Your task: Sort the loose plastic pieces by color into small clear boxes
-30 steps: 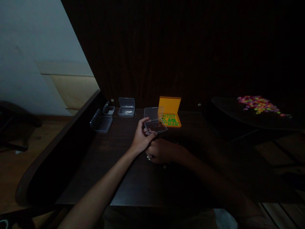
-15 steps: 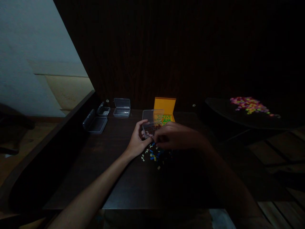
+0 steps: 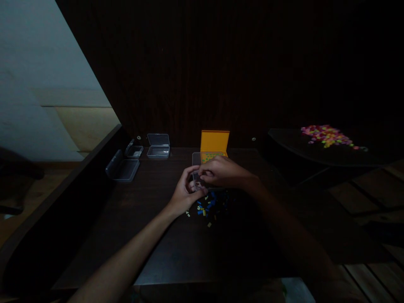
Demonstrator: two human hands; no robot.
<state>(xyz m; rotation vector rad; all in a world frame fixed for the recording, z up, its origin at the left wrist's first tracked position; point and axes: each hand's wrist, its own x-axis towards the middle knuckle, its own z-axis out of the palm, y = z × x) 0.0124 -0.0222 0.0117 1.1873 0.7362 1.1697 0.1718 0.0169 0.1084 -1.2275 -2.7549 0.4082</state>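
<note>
Well, in the head view, the left hand [image 3: 184,195] grips the small clear box [image 3: 196,159] from its side, probably to steady it, while the right hand [image 3: 221,172] curls closed over its top. Loose coloured pieces [image 3: 206,206] lie just nearer, and an orange case [image 3: 214,141] stands just behind. Moving room lies toward the near bench [image 3: 176,252] edge

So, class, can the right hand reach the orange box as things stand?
Probably yes: the orange box stands just behind the right hand, nothing between them, though that hand is busy at the clear case.
</note>
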